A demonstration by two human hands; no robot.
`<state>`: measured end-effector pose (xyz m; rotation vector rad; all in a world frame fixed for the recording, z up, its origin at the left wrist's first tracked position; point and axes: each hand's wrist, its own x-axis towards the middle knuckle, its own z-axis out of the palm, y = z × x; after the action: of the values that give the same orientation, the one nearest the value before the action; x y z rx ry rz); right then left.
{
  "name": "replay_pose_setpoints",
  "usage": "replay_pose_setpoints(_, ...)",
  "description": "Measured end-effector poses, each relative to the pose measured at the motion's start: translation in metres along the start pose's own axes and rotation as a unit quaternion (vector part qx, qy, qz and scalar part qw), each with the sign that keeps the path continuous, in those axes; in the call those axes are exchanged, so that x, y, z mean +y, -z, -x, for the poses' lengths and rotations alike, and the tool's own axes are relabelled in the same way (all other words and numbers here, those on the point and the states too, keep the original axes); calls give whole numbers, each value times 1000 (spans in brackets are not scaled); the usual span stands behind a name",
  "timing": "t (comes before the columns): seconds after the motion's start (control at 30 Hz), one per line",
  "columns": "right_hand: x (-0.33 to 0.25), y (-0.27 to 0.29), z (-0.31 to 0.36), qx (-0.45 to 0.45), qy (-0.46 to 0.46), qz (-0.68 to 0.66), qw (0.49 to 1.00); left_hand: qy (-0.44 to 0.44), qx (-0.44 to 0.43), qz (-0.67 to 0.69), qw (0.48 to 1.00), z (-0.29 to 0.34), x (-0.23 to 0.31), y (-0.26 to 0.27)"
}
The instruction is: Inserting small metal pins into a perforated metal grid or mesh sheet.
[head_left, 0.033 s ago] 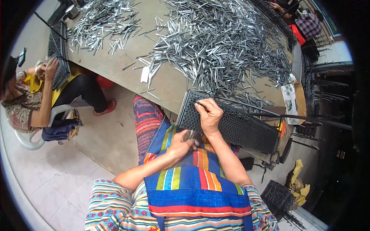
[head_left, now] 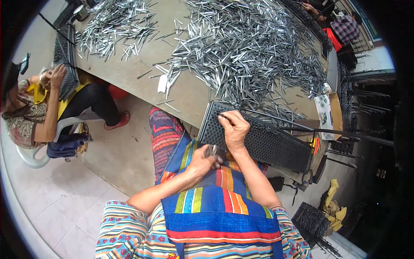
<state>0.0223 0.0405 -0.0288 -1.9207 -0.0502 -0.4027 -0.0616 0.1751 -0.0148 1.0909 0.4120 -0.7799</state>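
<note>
A long black perforated rack [head_left: 274,142] leans between my lap and the table edge, its face covered in rows of small holes. My right hand [head_left: 236,128] is over its left part, thumb and fingertips pinched on a small dark thin piece whose kind I cannot make out. Below the rack's near edge, my left hand [head_left: 202,163] is closed round several short grey metal strips [head_left: 211,150], with their ends sticking up between the fingers. A big heap of similar metal strips [head_left: 241,47] lies on the table just beyond the rack.
A smaller heap of strips [head_left: 116,26] covers the table's far left. An open cardboard box [head_left: 330,114] stands at the right. On the left, a seated person [head_left: 39,108] handles another black rack. Black wire racks [head_left: 312,224] and yellow cloth [head_left: 336,207] lie on the floor at lower right.
The metal strips in my left hand have shifted slightly, with more of their ends showing. My right hand and the rack keep their places.
</note>
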Motion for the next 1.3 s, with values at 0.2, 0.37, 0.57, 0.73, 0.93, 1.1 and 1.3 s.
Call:
replay_pose_setpoints(0.2, -1, -2, -2, -7, 6, 17, 1000, 15, 32, 79, 996, -2, -1, 7)
replay_pose_setpoints(0.37, 0, -3, -2, -10, 22, 16, 1000, 17, 39, 84, 996, -4, -7, 12)
replay_pose_setpoints(0.57, 1, -4, -1, -36, 75, 83, 993, 27, 59, 117, 991, -2, -3, 13)
replay_pose_setpoints(0.73, -10, -5, -4, -35, 48, 140, 988, 24, 81, 165, 983, -5, 2, 17)
replay_pose_setpoints(0.93, -1, 0, 1, -67, 44, 126, 989, 23, 114, 201, 973, -10, 13, 9)
replay_pose_setpoints(1.1, -13, 15, 12, -258, -255, -6, 932, 1, 81, 191, 978, -16, 21, 8)
replay_pose_setpoints(1.3, -15, 19, 18, -143, -349, -147, 914, 14, 100, 201, 974, -14, 25, 7)
